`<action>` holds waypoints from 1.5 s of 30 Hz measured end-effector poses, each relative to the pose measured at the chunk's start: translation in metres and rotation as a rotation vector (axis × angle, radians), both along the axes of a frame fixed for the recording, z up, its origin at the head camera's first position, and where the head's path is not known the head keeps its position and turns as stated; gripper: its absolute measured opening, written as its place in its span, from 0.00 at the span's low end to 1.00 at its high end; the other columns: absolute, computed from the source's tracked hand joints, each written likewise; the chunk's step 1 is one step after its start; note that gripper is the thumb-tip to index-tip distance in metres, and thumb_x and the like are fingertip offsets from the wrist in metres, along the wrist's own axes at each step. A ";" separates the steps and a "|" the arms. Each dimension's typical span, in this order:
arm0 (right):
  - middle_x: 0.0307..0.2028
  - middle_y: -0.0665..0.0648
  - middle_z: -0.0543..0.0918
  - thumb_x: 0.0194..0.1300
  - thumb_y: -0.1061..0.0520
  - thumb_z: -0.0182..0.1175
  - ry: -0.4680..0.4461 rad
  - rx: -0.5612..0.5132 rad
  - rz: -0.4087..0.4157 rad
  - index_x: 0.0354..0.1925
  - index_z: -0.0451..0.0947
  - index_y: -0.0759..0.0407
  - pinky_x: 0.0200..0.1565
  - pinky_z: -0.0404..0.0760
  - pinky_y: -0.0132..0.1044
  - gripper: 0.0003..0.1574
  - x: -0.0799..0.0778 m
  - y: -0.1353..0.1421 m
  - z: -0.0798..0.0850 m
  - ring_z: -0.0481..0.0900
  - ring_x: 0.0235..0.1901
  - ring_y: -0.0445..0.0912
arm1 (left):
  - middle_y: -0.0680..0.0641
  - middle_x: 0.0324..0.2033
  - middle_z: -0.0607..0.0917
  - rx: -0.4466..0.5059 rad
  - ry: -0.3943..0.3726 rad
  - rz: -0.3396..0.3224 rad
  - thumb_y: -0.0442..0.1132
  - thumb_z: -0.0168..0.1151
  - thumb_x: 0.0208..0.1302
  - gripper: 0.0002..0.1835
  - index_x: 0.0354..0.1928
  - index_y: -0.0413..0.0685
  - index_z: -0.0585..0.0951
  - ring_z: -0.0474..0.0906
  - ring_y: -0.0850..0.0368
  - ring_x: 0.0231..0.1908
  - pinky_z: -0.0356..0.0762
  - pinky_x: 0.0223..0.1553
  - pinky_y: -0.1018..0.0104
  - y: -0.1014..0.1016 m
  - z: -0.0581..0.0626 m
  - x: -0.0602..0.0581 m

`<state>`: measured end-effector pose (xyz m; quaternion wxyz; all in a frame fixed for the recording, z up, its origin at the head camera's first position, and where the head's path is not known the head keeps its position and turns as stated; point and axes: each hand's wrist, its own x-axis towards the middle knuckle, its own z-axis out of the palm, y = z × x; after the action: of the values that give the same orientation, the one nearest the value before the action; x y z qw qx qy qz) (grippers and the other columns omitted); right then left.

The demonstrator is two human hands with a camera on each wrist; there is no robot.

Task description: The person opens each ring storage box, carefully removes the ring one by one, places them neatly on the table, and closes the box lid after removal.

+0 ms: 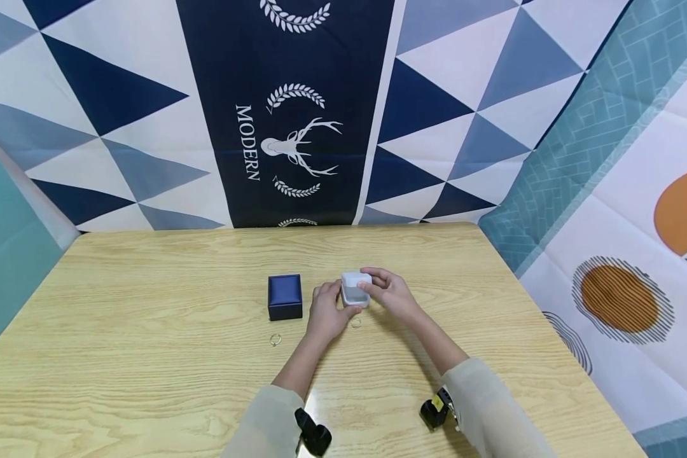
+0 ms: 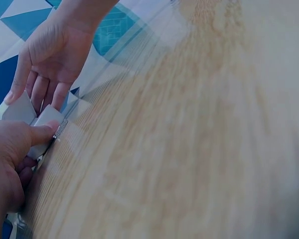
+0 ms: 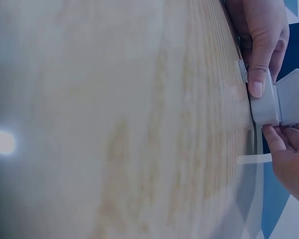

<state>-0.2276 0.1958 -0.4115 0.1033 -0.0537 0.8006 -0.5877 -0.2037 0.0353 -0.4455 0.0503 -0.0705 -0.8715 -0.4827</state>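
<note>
A small white ring box [image 1: 352, 279] stands on the table with its lid raised. My left hand [image 1: 326, 312] grips the base from the left, its thumb [image 2: 42, 133] lying across the front. On the other side, my right hand [image 1: 394, 298] pinches the lid [image 3: 292, 97] between thumb and fingers. Just in front of the box, near the left thumb, lies a ring [image 1: 356, 327]. Its sparkling band [image 3: 243, 71] shows in the right wrist view beside the base. The inside of the box is hard to make out.
To the left of my hands sits a closed dark blue box [image 1: 285, 296]. A second ring [image 1: 275, 345] lies in front of it on the wooden table [image 1: 149, 369]. Patterned cloth [image 1: 435, 114] hangs behind the table's far edge and along its right side.
</note>
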 end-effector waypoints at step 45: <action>0.60 0.61 0.74 0.61 0.55 0.63 -0.005 0.049 0.068 0.61 0.68 0.60 0.59 0.72 0.40 0.31 0.000 0.005 0.005 0.69 0.63 0.52 | 0.41 0.53 0.78 -0.007 0.012 -0.009 0.44 0.71 0.51 0.34 0.60 0.39 0.72 0.67 0.46 0.56 0.70 0.56 0.53 -0.001 -0.002 -0.001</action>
<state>-0.2273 0.2004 -0.4068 0.1265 -0.0768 0.8122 -0.5643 -0.2047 0.0347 -0.4471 0.0531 -0.0777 -0.8724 -0.4796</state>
